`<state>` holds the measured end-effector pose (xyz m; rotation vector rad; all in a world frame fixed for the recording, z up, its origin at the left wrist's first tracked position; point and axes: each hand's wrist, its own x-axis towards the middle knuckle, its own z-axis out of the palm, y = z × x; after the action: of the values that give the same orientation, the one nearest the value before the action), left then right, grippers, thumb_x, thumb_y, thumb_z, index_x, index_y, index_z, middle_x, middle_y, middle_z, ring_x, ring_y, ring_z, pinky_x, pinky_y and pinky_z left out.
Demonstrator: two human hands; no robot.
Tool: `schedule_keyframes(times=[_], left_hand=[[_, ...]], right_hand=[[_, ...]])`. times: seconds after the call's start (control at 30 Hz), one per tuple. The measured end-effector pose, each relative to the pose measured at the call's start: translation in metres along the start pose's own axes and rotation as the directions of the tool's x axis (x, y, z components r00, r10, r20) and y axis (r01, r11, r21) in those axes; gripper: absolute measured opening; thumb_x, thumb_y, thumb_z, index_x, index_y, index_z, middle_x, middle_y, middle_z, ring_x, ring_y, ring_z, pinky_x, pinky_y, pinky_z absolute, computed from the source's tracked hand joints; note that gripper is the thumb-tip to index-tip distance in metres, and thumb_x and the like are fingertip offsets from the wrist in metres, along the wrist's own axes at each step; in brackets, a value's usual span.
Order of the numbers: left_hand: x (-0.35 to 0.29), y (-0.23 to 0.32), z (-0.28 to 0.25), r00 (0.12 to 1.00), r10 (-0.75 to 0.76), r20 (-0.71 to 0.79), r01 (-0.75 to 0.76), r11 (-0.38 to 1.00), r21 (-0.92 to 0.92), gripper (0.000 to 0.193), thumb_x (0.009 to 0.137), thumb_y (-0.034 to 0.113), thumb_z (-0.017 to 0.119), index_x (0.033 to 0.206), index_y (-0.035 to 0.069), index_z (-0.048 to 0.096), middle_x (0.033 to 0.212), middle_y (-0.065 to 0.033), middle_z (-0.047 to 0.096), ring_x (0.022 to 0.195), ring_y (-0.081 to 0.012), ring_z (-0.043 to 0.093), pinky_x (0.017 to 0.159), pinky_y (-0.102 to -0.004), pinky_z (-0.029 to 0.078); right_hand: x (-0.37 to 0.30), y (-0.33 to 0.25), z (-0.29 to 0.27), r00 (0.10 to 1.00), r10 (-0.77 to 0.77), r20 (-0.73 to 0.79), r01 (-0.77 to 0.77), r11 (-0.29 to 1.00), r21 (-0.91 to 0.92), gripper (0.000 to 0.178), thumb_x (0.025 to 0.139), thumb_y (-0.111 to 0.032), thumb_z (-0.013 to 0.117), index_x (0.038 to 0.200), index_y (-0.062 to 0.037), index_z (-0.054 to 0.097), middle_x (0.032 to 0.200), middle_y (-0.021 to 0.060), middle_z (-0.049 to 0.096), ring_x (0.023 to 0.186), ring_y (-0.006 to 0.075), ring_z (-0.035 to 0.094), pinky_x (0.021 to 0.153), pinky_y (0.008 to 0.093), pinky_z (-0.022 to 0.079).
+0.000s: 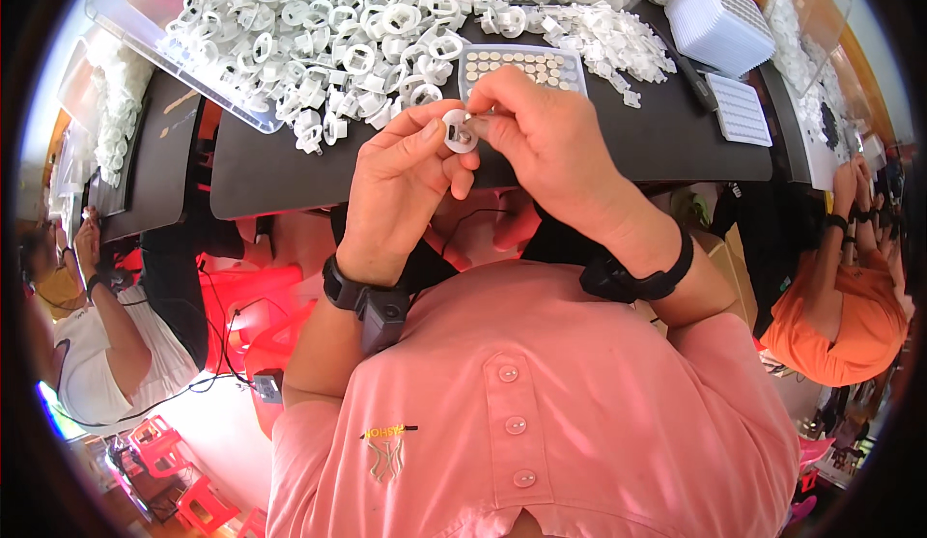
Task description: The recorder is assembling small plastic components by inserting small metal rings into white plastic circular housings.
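My left hand (386, 185) holds a small round white plastic part (461, 132) upright between thumb and fingers. A dark rectangular slot shows in its face. My right hand (555, 142) meets it from the right, thumb and forefinger pinched at the part's edge. What sits between those fingertips is too small to make out. Just beyond my hands lies a shallow translucent tray (576, 72) with rows of cream-coloured discs (552, 73). A large heap of white plastic ring-shaped parts (338, 41) covers the far left of the dark table (290, 173).
Loose small white pieces (613, 41) lie right of the tray. Further right are a black bar-shaped tool (693, 79), a stack of white gridded trays (719, 21) and one single tray (739, 110). A clear bin (222, 94) borders the heap. People work at tables on both sides.
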<state>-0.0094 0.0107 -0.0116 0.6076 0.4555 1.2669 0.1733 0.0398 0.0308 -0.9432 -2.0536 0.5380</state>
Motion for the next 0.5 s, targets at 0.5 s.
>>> schedule_keyframes(times=[0.5], left_hand=[[-0.002,-0.001,0.0,1.0,0.028,-0.004,-0.028,0.999,-0.036,0.026,0.098,0.009,0.058,0.119,-0.007,0.06,0.101,-0.0156,0.066,0.08,-0.0238,0.066,0.059,-0.032,0.054]], right_hand=[[-0.014,-0.001,0.018,0.994,0.091,-0.065,-0.053,0.895,0.443,0.008,0.085,0.005,0.065,0.089,-0.0005,0.06,0.073,0.0087,0.065,0.065,0.0166,0.066,0.059,0.0282,0.05]])
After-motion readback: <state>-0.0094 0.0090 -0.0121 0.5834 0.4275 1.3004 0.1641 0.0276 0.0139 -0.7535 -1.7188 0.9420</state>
